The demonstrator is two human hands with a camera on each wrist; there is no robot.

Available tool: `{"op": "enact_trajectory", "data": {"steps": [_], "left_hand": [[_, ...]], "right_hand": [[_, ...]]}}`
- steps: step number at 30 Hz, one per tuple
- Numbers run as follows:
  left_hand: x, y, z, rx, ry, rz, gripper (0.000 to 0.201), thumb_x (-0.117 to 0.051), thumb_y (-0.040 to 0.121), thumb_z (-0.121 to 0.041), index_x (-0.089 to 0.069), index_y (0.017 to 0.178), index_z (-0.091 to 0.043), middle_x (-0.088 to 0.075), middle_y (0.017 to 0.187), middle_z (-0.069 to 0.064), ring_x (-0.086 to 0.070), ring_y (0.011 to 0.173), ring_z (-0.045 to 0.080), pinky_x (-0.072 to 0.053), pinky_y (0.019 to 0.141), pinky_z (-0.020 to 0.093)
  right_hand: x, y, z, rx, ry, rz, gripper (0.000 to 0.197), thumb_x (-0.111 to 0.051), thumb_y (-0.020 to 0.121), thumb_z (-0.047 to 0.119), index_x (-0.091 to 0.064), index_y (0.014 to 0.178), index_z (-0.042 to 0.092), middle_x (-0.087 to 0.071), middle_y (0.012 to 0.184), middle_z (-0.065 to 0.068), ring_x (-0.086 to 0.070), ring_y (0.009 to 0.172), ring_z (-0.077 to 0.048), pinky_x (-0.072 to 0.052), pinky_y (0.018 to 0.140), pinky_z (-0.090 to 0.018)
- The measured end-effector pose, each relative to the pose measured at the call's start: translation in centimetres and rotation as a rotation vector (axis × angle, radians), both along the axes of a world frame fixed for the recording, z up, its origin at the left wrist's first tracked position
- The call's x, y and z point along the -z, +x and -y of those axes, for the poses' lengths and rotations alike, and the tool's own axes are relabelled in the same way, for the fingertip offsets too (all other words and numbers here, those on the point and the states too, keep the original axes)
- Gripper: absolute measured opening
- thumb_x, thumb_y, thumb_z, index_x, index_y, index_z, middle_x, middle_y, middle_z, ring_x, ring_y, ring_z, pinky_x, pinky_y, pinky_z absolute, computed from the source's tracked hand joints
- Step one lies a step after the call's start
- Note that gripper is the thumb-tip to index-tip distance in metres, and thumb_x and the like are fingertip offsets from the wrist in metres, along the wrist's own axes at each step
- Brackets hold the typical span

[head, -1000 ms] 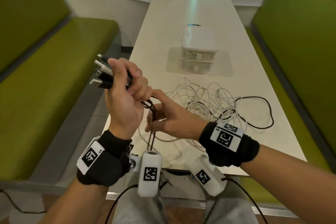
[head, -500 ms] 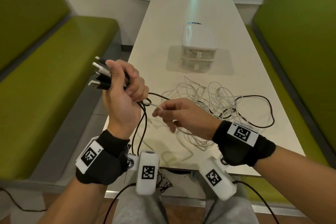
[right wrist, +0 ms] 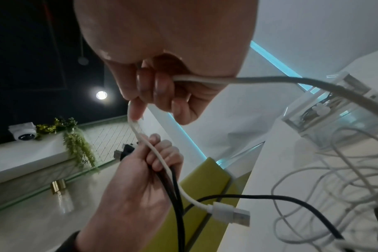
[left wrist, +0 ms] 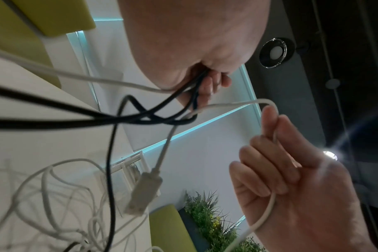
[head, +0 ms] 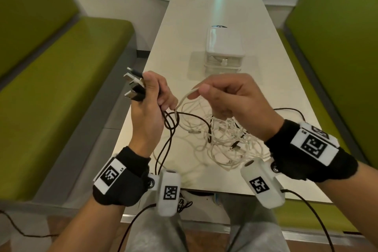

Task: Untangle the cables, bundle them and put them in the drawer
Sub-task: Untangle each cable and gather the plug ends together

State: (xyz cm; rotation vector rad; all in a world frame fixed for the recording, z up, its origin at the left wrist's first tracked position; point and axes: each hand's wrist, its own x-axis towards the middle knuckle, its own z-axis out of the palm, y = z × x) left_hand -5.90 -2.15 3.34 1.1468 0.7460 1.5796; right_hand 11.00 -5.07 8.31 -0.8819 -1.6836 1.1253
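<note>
Green upholstered benches flank the long pale table in front of us, and we see them on both sides in the head view. Toward the far half of the table stands a small white drawer unit with clear fronts; both drawers appear pushed in. Nearer to us, a loose tangle of white cables lies on the table, with a black cable looping through it.

Our left hand is raised above the table's near left edge, fingers curled round a bunch of cable ends, so that the USB plugs stick out past the thumb side. From the underside of that fist the black strands drop and cross one another in a loose knot.

Our right hand is up beside it, just apart, pinching a single white cable between thumb and forefinger, the remaining fingers curled over the same strand. That cable arcs from the pinch down to the left fist, passes the black loops and ends in a white USB plug hanging free below.
</note>
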Motion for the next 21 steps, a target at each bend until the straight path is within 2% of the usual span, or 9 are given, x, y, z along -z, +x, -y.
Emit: {"op": "enact_trajectory", "data": {"steps": [3, 4, 6, 9, 10, 12, 15, 18, 21], "left_hand": [[0.5, -0.3, -0.5, -0.003, -0.049, -0.067, 0.041, -0.032, 0.105, -0.032, -0.047, 0.071, -0.015, -0.032, 0.056, -0.005, -0.036, 0.050, 0.014, -0.044, 0.058, 0.030], [0.7, -0.3, -0.6, -0.007, -0.070, -0.091, 0.041, -0.033, 0.105, -0.032, -0.048, 0.071, -0.016, -0.033, 0.056, -0.005, -0.037, 0.050, 0.014, -0.046, 0.059, 0.032], [0.9, 0.0, -0.6, -0.001, -0.109, -0.114, 0.041, -0.035, 0.105, -0.030, -0.049, 0.068, -0.017, -0.032, 0.055, -0.004, -0.039, 0.048, 0.014, -0.048, 0.059, 0.031], [1.2, 0.4, -0.4, 0.023, -0.121, -0.140, 0.043, -0.035, 0.106, -0.020, -0.049, 0.066, -0.017, -0.033, 0.054, -0.003, -0.042, 0.047, 0.013, -0.051, 0.060, 0.027], [1.2, 0.5, -0.3, 0.034, -0.116, -0.152, 0.042, -0.034, 0.106, -0.021, -0.048, 0.067, -0.016, -0.033, 0.055, -0.002, -0.044, 0.048, 0.013, -0.052, 0.063, 0.029], [1.3, 0.4, -0.3, 0.025, -0.126, -0.133, 0.042, -0.034, 0.106, -0.027, -0.047, 0.068, -0.015, -0.031, 0.056, -0.001, -0.047, 0.050, 0.018, -0.055, 0.070, 0.037], [1.2, -0.3, -0.6, -0.026, -0.193, -0.105, 0.042, -0.035, 0.105, -0.031, -0.048, 0.069, -0.014, -0.034, 0.055, -0.001, -0.053, 0.050, 0.019, -0.057, 0.069, 0.040], [1.5, -0.8, -0.9, -0.036, -0.231, -0.122, 0.041, -0.036, 0.104, -0.033, -0.048, 0.071, -0.013, -0.036, 0.054, -0.002, -0.054, 0.048, 0.016, -0.057, 0.066, 0.040], [1.7, -0.7, -0.7, -0.047, -0.231, -0.139, 0.041, -0.037, 0.104, -0.036, -0.049, 0.070, -0.016, -0.035, 0.054, -0.006, -0.040, 0.045, 0.012, -0.047, 0.053, 0.030]], "right_hand": [[0.2, 0.6, -0.2, 0.112, 0.083, -0.047, 0.019, -0.052, 0.096, 0.013, -0.071, 0.095, 0.009, -0.039, 0.048, -0.014, -0.036, 0.040, -0.026, -0.036, 0.042, -0.037], [0.3, 0.7, -0.3, 0.148, 0.084, -0.097, 0.020, -0.051, 0.097, 0.013, -0.070, 0.096, 0.009, -0.040, 0.050, -0.016, -0.037, 0.039, -0.026, -0.039, 0.042, -0.038], [0.2, 0.7, -0.1, 0.130, 0.073, -0.153, 0.020, -0.049, 0.099, 0.013, -0.068, 0.098, 0.008, -0.048, 0.055, -0.012, -0.044, 0.039, -0.025, -0.041, 0.042, -0.034], [-0.2, -0.1, -0.2, -0.054, 0.045, -0.100, 0.020, -0.048, 0.099, 0.009, -0.067, 0.101, 0.005, -0.063, 0.064, -0.008, -0.057, 0.042, -0.025, -0.046, 0.043, -0.029], [-0.5, 0.0, -0.5, -0.029, 0.035, -0.143, 0.020, -0.048, 0.099, 0.010, -0.066, 0.100, 0.005, -0.064, 0.064, -0.007, -0.057, 0.042, -0.023, -0.046, 0.043, -0.027], [-1.0, 0.8, -1.8, 0.163, 0.018, -0.297, 0.020, -0.046, 0.100, 0.015, -0.064, 0.097, 0.008, -0.059, 0.062, -0.003, -0.049, 0.040, -0.019, -0.039, 0.043, -0.025], [-1.2, 2.7, -3.1, 0.386, 0.003, -0.463, 0.022, -0.041, 0.103, 0.023, -0.059, 0.097, 0.011, -0.048, 0.059, -0.003, -0.034, 0.042, -0.016, -0.028, 0.044, -0.025], [-0.5, 3.9, -4.3, 0.506, 0.053, -0.380, 0.022, -0.040, 0.104, 0.023, -0.058, 0.094, 0.013, -0.045, 0.055, -0.002, -0.032, 0.042, -0.015, -0.024, 0.042, -0.023], [1.9, 4.7, -5.8, 0.628, 0.047, -0.048, 0.023, -0.044, 0.102, 0.022, -0.062, 0.091, 0.013, -0.050, 0.056, -0.003, -0.038, 0.041, -0.010, -0.029, 0.041, -0.022]]}}
